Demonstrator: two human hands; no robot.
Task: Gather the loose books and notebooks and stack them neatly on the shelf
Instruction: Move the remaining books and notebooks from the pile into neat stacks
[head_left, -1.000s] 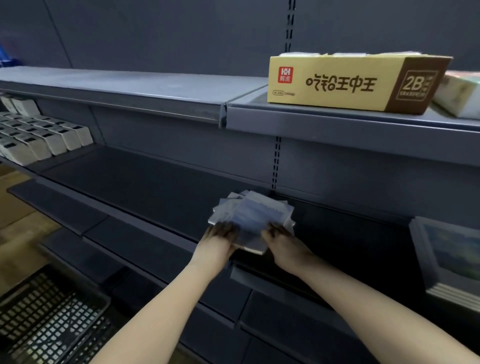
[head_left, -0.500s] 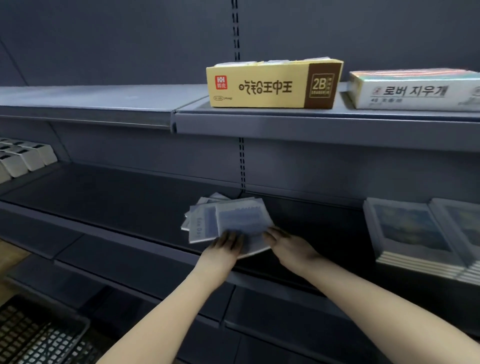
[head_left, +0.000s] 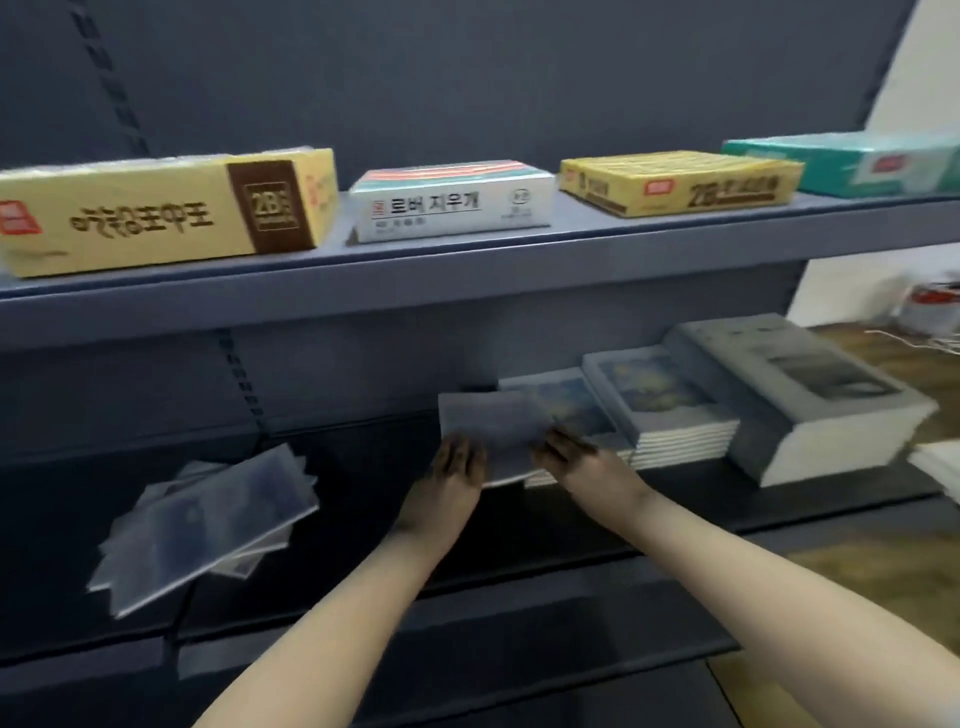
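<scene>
Both hands are holding one grey-blue notebook by its near edge, above the middle of the lower shelf. The left hand is gripping the near left corner and the right hand the near right corner. On each, the fingers are lying close together on the cover; the thumbs are hidden. The notebook is hovering over the left part of a low stack of notebooks, whether touching it cannot be told through the blur. Just right of that a taller stack is sitting, and a thick stack of books is standing toward the shelf's right end. Toward the left end, by the front edge, a loose fanned pile of notebooks is lying askew. On the upper shelf four boxes are sitting in a row: a yellow box, a white box, another yellow one and a green box.
</scene>
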